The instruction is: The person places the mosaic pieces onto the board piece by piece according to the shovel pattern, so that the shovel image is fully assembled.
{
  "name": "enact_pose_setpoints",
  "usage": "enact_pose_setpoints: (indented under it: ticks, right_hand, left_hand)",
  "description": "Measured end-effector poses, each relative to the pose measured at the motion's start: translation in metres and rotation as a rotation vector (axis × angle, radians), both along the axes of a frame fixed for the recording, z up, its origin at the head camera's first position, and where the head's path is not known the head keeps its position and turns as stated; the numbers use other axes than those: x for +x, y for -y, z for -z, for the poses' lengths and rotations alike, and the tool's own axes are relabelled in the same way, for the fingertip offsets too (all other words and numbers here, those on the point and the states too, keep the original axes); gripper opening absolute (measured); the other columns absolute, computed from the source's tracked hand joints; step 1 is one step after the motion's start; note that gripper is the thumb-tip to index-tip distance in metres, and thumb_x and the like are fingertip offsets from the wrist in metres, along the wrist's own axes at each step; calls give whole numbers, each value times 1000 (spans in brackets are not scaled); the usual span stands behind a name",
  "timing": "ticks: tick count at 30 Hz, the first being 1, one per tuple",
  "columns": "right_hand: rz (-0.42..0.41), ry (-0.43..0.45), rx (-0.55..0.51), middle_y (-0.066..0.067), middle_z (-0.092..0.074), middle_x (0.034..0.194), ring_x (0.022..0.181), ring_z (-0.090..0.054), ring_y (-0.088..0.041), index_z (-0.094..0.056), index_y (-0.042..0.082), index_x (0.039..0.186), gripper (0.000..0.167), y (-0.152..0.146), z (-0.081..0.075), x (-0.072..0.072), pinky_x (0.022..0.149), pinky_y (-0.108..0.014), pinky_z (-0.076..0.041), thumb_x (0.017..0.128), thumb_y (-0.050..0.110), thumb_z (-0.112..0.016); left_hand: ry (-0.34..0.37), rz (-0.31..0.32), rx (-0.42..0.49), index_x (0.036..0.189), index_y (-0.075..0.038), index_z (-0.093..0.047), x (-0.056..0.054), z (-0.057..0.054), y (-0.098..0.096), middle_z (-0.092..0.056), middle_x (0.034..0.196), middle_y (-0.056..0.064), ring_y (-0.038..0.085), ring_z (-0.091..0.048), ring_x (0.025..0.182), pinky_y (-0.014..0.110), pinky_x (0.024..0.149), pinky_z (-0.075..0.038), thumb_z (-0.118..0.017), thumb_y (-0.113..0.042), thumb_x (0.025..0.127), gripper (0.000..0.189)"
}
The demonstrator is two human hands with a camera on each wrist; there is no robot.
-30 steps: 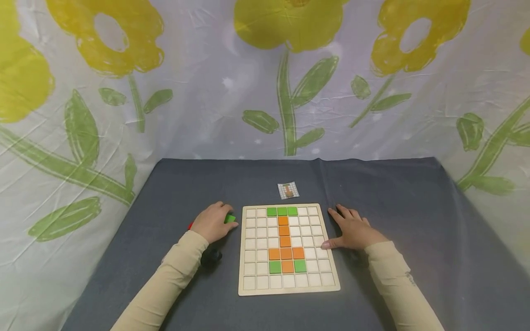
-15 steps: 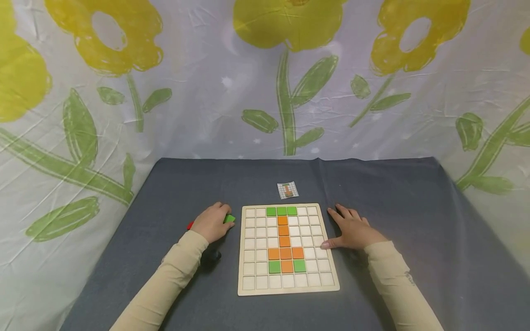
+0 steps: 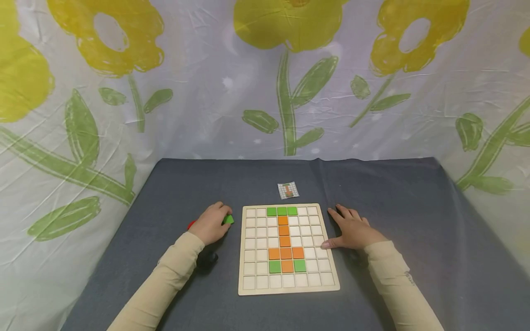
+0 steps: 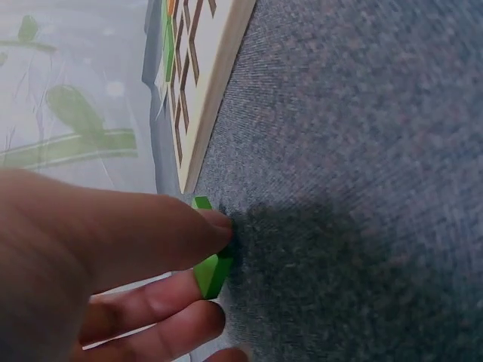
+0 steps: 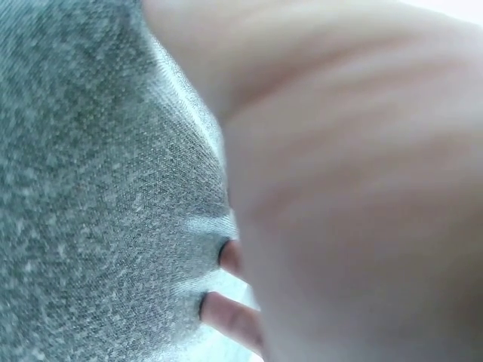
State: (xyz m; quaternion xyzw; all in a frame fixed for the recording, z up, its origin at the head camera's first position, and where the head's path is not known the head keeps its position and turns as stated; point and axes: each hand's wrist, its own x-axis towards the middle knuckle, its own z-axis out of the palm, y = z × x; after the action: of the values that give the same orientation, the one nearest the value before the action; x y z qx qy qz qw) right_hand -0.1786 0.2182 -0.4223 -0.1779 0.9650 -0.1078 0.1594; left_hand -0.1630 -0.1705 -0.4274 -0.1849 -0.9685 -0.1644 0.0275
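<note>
Left of the wooden grid board (image 3: pixel 290 288), my left hand (image 3: pixel 210 224) pinches a green tile (image 3: pixel 228 219) between thumb and fingers. In the left wrist view the thumb lies over this green tile (image 4: pixel 214 273), low over the dark cloth. My right hand (image 3: pixel 355 231) rests at the board's right side, fingers spread and thumb on its edge. Set in the board are three green tiles (image 3: pixel 282 211) in the top row, an orange column (image 3: pixel 284 241) widening below, and two green tiles at its foot. A red piece (image 3: pixel 191 225) is mostly hidden behind my left hand.
A small printed card (image 3: pixel 288 190) with a grid pattern lies beyond the board. Dark grey cloth (image 3: pixel 207 179) covers the table. A flower-printed curtain (image 3: pixel 207 105) hangs behind and at both sides. A black object (image 3: pixel 211 258) shows under my left wrist.
My left hand has shifted very slightly to the left with the green tile. The right hand and the board stay where they were.
</note>
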Motion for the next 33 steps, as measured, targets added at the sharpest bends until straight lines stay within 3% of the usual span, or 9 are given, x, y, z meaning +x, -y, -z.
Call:
enact_pose_setpoints:
  ticks: [6,18,25,33]
  right_hand:
    - [10,4,-2,-26,-18,155,138,-20,-50,-25,7,151,112,0,1,1,101,-70,-25,69,71,-67]
    - [0,7,-10,-25,-17,155,138,-19,-49,-24,7,152,112,-1,-1,-1,101,-70,-24,70,71,-66]
    - [2,6,-5,-25,-18,155,138,-20,-49,-24,8,152,113,0,0,0,101,-70,-25,69,72,-66]
    - [8,6,2,-25,-19,155,138,-21,-49,-25,8,152,113,0,0,0,102,-69,-25,69,71,-67]
  left_hand:
    - [-32,9,-13,107,1,-65,3,0,-1,-59,97,12,22,-54,82,34,71,-48,-73,-6,82,27]
    - [-112,92,-37,108,-4,-67,15,-15,-21,-60,97,6,18,-55,81,35,66,-47,-76,-12,82,29]
    - [-78,152,-28,111,-6,-66,28,-21,-36,-59,100,4,16,-51,82,31,66,-38,-75,-17,83,32]
    - [-122,252,-43,112,-8,-65,45,-27,-57,-59,101,2,16,-54,90,33,69,-45,-74,-19,84,32]
